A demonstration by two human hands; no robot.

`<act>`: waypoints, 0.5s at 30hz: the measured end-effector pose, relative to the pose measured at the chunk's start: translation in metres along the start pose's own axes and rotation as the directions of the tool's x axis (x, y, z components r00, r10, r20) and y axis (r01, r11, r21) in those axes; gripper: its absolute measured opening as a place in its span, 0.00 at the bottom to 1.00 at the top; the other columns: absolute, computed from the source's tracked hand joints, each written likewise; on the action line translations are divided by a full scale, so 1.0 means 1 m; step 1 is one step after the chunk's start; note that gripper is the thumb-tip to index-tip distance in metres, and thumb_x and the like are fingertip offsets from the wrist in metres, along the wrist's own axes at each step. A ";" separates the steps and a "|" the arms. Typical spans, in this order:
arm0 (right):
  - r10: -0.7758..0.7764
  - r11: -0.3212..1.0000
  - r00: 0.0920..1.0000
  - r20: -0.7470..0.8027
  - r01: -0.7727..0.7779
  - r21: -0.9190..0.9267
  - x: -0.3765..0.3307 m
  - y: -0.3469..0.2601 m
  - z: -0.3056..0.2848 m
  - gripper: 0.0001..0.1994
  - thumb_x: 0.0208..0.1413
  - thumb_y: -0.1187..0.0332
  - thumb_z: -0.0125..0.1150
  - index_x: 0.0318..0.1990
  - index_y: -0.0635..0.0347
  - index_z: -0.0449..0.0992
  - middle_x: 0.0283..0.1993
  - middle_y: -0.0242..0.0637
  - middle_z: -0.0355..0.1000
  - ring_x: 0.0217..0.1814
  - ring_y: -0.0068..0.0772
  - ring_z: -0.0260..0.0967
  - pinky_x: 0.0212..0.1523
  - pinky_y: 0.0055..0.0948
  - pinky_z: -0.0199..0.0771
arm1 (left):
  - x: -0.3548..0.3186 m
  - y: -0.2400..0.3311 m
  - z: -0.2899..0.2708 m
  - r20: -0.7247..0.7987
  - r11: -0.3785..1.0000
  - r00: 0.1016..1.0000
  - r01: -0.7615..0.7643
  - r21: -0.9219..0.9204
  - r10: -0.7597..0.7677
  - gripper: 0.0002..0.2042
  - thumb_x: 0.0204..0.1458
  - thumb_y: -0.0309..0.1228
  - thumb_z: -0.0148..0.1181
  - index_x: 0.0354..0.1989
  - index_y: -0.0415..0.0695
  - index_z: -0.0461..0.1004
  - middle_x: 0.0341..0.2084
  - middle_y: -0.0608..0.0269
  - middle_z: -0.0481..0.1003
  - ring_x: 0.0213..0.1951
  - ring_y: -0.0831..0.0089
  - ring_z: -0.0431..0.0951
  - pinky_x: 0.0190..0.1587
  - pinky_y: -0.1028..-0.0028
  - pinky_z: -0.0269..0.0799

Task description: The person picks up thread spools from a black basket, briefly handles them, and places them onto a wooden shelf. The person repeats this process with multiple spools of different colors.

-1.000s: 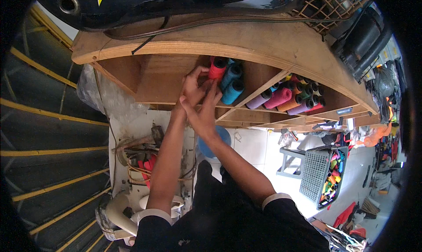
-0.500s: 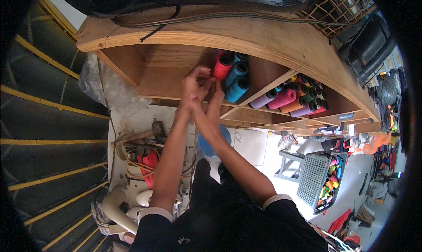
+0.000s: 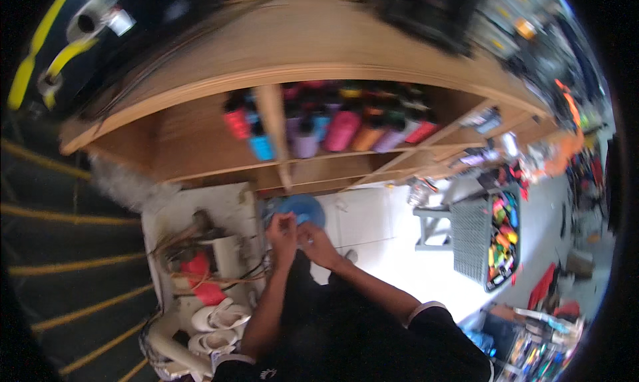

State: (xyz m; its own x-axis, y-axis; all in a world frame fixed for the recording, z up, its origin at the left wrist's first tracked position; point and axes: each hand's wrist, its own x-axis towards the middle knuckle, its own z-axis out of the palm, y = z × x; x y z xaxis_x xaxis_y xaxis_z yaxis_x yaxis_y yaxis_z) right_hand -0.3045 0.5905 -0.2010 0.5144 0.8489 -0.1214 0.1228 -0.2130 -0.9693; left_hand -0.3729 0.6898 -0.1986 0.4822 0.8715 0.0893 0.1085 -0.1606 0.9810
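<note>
L hand (image 3: 282, 231) & R hand (image 3: 315, 241) pressed together over blue round thing (image 3: 301, 209); grip state unclear, blurred. Risk: dropping whatever's pinched.

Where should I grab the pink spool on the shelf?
Take the pink spool by its round end facing out, coming straight from the front. It lies on its side with the purple spool and orange spool tight beside it, so its sides are blocked.

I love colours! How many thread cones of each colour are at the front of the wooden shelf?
Red cones: 2
Blue cones: 2
Purple cones: 2
Pink cones: 1
Orange cones: 1
Total: 8 in the front row. The picture is blurred, so the dark ones behind are not counted.
</note>
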 end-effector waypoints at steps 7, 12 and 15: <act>0.552 0.649 0.825 -0.123 -0.518 -0.558 -0.159 0.146 -0.135 0.20 0.56 0.56 0.53 0.48 0.61 0.73 0.48 0.52 0.71 0.53 0.50 0.68 0.56 0.43 0.66 | -0.105 -0.090 0.032 0.652 0.898 0.721 -0.099 0.429 -0.232 0.10 0.50 0.28 0.64 0.26 0.37 0.69 0.19 0.62 0.72 0.24 0.74 0.72 0.30 0.71 0.68; 0.695 0.675 0.642 -0.325 -0.738 -0.016 -0.306 0.236 -0.208 0.20 0.52 0.52 0.57 0.44 0.57 0.76 0.47 0.52 0.73 0.53 0.52 0.69 0.55 0.43 0.68 | -0.165 -0.127 0.036 0.525 0.660 0.422 0.299 0.689 -0.739 0.10 0.52 0.33 0.61 0.35 0.40 0.70 0.21 0.62 0.72 0.23 0.70 0.72 0.28 0.67 0.68; 0.721 0.526 0.291 -0.628 -0.821 0.224 -0.397 0.300 -0.211 0.18 0.50 0.55 0.53 0.33 0.63 0.78 0.41 0.52 0.75 0.47 0.54 0.72 0.49 0.45 0.72 | -0.188 -0.167 0.027 0.390 0.460 0.244 0.496 0.737 -0.888 0.11 0.56 0.34 0.57 0.43 0.42 0.70 0.24 0.61 0.72 0.24 0.71 0.72 0.26 0.69 0.68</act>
State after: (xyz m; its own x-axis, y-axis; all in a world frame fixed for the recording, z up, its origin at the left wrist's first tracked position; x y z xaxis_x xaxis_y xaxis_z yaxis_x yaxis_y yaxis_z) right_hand -0.2923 0.0877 -0.3985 0.7716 -0.2108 -0.6002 -0.5476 -0.7003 -0.4580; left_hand -0.4583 0.5406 -0.3835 0.3605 0.1743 -0.9163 0.9293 0.0171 0.3688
